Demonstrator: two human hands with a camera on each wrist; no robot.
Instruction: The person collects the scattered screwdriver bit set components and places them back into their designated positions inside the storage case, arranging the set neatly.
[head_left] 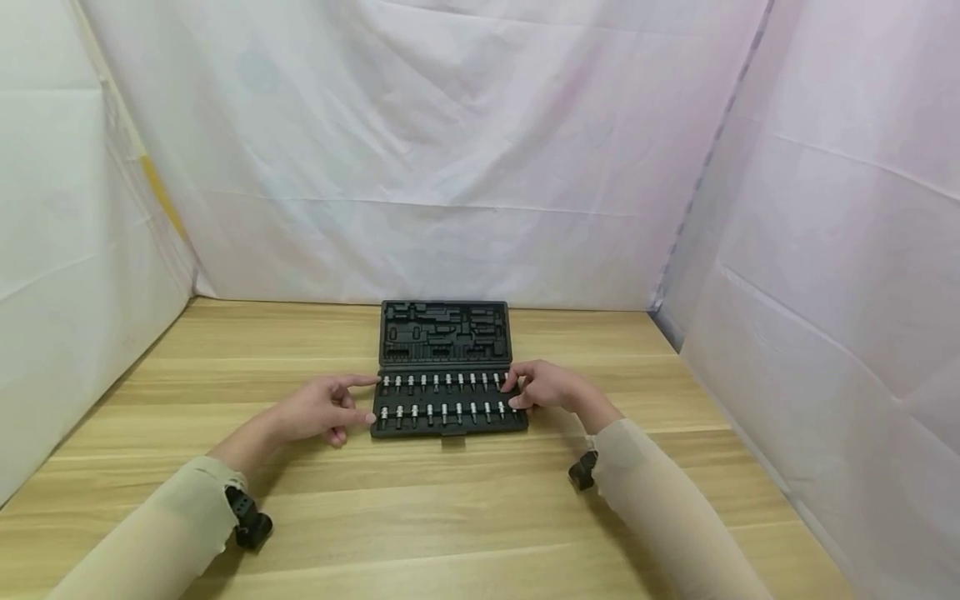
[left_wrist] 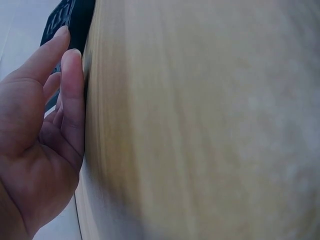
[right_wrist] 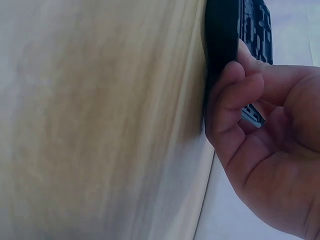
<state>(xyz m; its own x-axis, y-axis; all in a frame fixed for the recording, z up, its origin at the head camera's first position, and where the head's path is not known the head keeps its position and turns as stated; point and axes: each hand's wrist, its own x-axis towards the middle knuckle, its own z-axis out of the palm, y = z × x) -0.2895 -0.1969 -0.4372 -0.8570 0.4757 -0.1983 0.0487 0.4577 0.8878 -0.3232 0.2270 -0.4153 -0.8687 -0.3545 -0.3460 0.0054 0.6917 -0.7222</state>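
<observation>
A black hinged bit socket case (head_left: pixel 450 435) lies open on the table, lid leaning back. In its base stand two rows of silver bit sockets (head_left: pixel 444 410). My left hand (head_left: pixel 318 408) is at the case's left edge, forefinger and thumb stretched out near its corners, other fingers loosely bent. My right hand (head_left: pixel 551 387) is at the right edge, with bent forefinger and thumb over the end sockets. In the right wrist view the thumb reaches over the case (right_wrist: pixel 222 35), with curled fingers (right_wrist: pixel 235 97) beside its side. Whether they pinch anything is hidden.
The case lid (head_left: pixel 444 333) has moulded recesses. Below and around the case is a wood-grain table (head_left: pixel 420 517). White sheeting (head_left: pixel 420 167) hangs behind the table and along both sides. A small black camera (head_left: pixel 253 529) sits on the left wrist, another (head_left: pixel 582 471) on the right.
</observation>
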